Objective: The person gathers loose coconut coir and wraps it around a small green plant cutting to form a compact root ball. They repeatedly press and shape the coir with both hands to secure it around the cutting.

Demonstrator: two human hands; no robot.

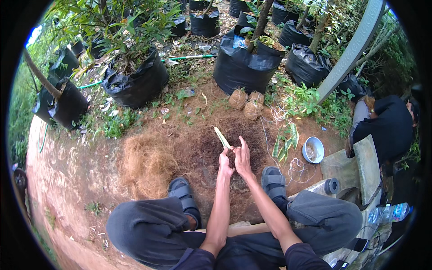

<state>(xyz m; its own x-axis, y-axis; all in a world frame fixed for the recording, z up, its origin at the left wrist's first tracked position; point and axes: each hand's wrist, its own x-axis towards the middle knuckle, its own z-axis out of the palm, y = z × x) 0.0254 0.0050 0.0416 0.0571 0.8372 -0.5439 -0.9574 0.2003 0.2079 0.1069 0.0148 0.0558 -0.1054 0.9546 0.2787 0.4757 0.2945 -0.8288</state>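
Over a dark patch of soil and fibre (209, 148), I hold a pale yellow-green leaf cutting (221, 136), its long end pointing up and to the left. My left hand (225, 163) grips it at the lower end. Thumb and fingertips of my right hand (242, 158) meet at that same end, while one finger stretches upward. The leaf's base is partly hidden by my fingers. To the right lie several variegated snake plant leaves (286, 143) and loose white string (297, 170). Left of my hands is a heap of tan coconut fibre (146, 163).
Three string-wrapped fibre balls (252, 109) sit against a black planter bag (248, 69). A light-blue bowl (313, 150) stands right, near concrete slabs (366, 168) and a plastic bottle (389, 213). A slanting grey post (351, 54) rises near another person (383, 128). My sandals (185, 197) flank the soil.
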